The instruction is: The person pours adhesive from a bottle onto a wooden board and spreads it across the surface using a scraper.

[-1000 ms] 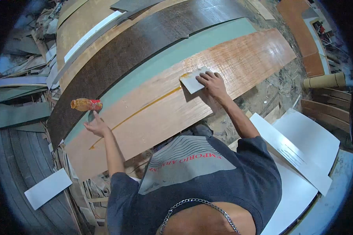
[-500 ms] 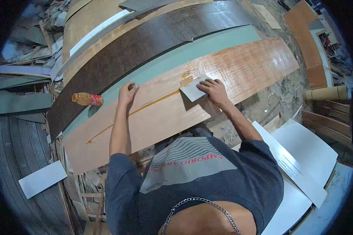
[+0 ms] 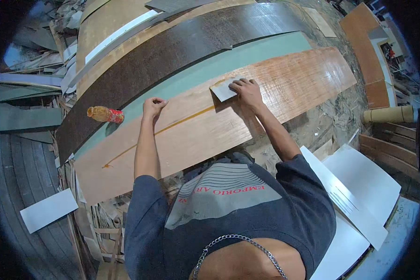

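My right hand (image 3: 248,92) grips a flat white spreader sheet (image 3: 224,91), tilted on a long plywood board (image 3: 186,149). Amber glue (image 3: 182,122) runs in a thin line along the board's left half, from near its left end up to the spreader. To the right of my hand, the board is coated and shiny. My left hand (image 3: 154,107) is at the board's far edge with its fingers curled together; what they hold, if anything, is hidden. Left of it, a bottle with a red label (image 3: 105,114) has amber residue inside its neck.
Behind the plywood lie a pale green sheet (image 3: 191,84) and a dark brown curved panel (image 3: 172,56). White sheets (image 3: 359,177) lie at my right, near a cardboard roll (image 3: 389,115). A small white panel (image 3: 49,210) lies at the left, and scraps litter the floor.
My right hand and the spreader have moved away from me and slightly left, toward the board's far edge. My left hand has shifted little at the edge.
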Action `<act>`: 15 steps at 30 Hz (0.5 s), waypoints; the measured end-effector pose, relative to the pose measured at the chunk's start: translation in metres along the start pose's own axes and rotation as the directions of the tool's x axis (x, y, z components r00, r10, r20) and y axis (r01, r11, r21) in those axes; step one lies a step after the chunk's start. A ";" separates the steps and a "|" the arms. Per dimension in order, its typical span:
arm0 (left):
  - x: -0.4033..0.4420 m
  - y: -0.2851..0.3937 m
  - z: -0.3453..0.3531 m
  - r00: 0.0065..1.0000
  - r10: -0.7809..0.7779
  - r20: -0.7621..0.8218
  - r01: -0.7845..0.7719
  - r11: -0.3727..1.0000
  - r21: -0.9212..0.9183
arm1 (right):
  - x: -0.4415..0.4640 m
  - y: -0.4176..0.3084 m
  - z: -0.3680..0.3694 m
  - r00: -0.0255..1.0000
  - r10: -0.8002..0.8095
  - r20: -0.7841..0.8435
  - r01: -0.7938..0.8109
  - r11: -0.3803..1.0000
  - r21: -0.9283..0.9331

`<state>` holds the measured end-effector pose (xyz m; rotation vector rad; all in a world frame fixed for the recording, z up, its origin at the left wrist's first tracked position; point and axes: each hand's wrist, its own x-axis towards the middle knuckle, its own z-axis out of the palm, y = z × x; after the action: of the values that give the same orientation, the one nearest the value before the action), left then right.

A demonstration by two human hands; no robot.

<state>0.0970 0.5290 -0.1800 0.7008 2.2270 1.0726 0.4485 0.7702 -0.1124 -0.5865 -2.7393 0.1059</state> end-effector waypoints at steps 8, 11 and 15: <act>0.004 -0.012 0.004 1.000 0.026 -0.003 -0.026 0.999 -0.046 | -0.009 -0.011 -0.010 0.992 0.050 0.116 -0.043 0.998 -0.055; 0.000 0.002 0.000 1.000 -0.015 0.022 0.017 0.994 -0.108 | -0.026 -0.009 -0.003 0.996 -0.064 0.065 0.061 0.997 0.057; 0.000 0.002 0.003 0.995 -0.069 0.070 0.084 0.968 -0.235 | -0.009 0.000 -0.002 0.997 -0.036 -0.068 0.032 0.998 -0.050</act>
<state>0.0993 0.5317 -0.1799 0.5324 2.0132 1.2368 0.4566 0.7662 -0.1135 -0.5459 -2.6908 0.0104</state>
